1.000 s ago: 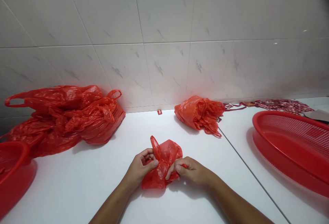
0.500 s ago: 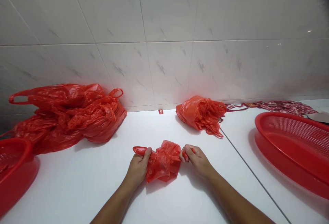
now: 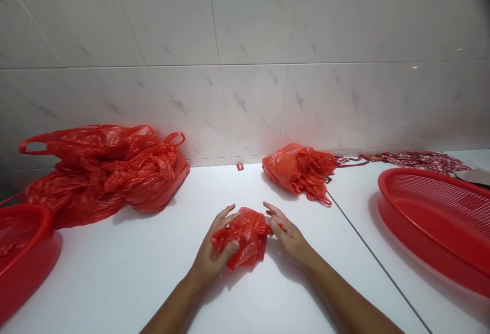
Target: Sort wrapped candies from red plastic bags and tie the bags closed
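Observation:
A crumpled red plastic bag (image 3: 247,239) is bunched into a rough ball just above the white counter. My left hand (image 3: 216,244) curls around its left side, with the fingers pressed into the film. My right hand (image 3: 288,237) pinches a narrow twisted end of the same bag between its fingers. Behind my hands, a tight bundle of red plastic bags (image 3: 296,172) lies against the wall. A larger loose heap of red plastic bags (image 3: 111,170) lies further left, with its handle loops showing.
Red oval mesh baskets stand at the left edge (image 3: 26,212) and the right (image 3: 421,172) of the white counter (image 3: 133,272). A small red tag (image 3: 240,167) lies by the marbled tile wall (image 3: 248,68). A patterned strip (image 3: 424,161) lies at the back right.
The bag has gone from a stretched bundle between my hands to a rounder ball. My left hand has moved around it, and my hands sit closer together.

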{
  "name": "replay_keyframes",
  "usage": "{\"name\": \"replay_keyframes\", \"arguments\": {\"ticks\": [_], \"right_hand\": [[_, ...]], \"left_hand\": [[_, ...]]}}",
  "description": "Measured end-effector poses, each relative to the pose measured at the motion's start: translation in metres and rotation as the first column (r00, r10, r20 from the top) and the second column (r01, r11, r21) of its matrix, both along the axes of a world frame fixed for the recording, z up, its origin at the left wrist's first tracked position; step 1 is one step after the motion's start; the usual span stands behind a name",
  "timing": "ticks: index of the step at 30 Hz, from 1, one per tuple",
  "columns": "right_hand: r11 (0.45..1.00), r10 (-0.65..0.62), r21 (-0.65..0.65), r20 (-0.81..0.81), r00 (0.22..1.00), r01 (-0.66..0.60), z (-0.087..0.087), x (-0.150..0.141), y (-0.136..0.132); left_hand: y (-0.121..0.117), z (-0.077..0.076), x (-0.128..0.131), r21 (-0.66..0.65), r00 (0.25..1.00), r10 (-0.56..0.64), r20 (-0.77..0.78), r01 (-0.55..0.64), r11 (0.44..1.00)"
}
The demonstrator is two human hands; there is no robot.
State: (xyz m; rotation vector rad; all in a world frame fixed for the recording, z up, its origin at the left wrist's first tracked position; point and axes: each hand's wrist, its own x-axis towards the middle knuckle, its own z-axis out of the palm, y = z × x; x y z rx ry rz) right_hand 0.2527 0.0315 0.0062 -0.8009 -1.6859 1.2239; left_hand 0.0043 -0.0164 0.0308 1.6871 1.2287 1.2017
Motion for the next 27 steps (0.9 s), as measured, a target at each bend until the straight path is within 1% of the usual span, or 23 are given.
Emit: {"name": "replay_keyframes", "arguments": {"ticks": [1,2,4,5,7,9,13,16,19,23,25,27], "right_hand": [[0.997,0.072,0.007,0.018,0.997,-0.072,0.001,-0.003,-0.002],[0.989,0.147,0.018,0.029,0.989,-0.147,0.002,-0.007,-0.005],[0.964,0.259,0.045,0.037,0.965,-0.261,0.002,-0.013,-0.010],[0.957,0.285,0.055,0.038,0.958,-0.286,0.002,-0.016,-0.011],[0.955,0.291,0.056,0.035,0.956,-0.293,0.002,-0.018,-0.014],[0.955,0.290,0.048,0.045,0.956,-0.292,0.001,-0.019,-0.014],[0.951,0.300,0.050,0.077,0.951,-0.304,0.001,-0.018,-0.013],[0.945,0.316,0.066,0.060,0.947,-0.319,0.001,-0.017,-0.012],[0.956,0.289,0.054,0.015,0.957,-0.290,-0.001,-0.013,-0.010],[0.989,0.146,0.038,-0.017,0.989,-0.145,-0.006,-0.005,-0.007],[0.994,0.102,0.042,0.022,0.995,-0.102,-0.008,-0.002,-0.007],[0.992,0.119,0.024,0.121,0.985,-0.123,-0.007,-0.001,-0.008]], "left_hand": [[-0.002,-0.003,0.001,0.027,0.993,-0.059,-0.103,0.062,0.998],[-0.003,-0.005,0.003,0.042,0.970,-0.102,-0.220,0.114,0.993],[-0.004,-0.011,0.006,0.043,0.898,-0.133,-0.420,0.166,0.985],[-0.004,-0.013,0.008,0.040,0.866,-0.130,-0.483,0.170,0.985],[-0.004,-0.016,0.011,0.049,0.832,-0.092,-0.547,0.141,0.989],[-0.003,-0.014,0.014,0.078,0.828,-0.045,-0.559,0.107,0.991],[-0.002,-0.003,0.019,0.153,0.860,0.005,-0.510,0.085,0.985],[-0.003,0.004,0.021,0.130,0.873,0.020,-0.487,0.050,0.990],[-0.003,0.004,0.018,0.072,0.877,0.012,-0.480,0.026,0.997],[-0.002,-0.001,0.011,0.010,0.907,-0.017,-0.421,0.024,1.000],[-0.002,-0.003,0.011,-0.011,0.923,-0.059,-0.381,0.059,0.998],[-0.003,-0.004,0.013,-0.015,0.928,-0.123,-0.352,0.126,0.992]]}}
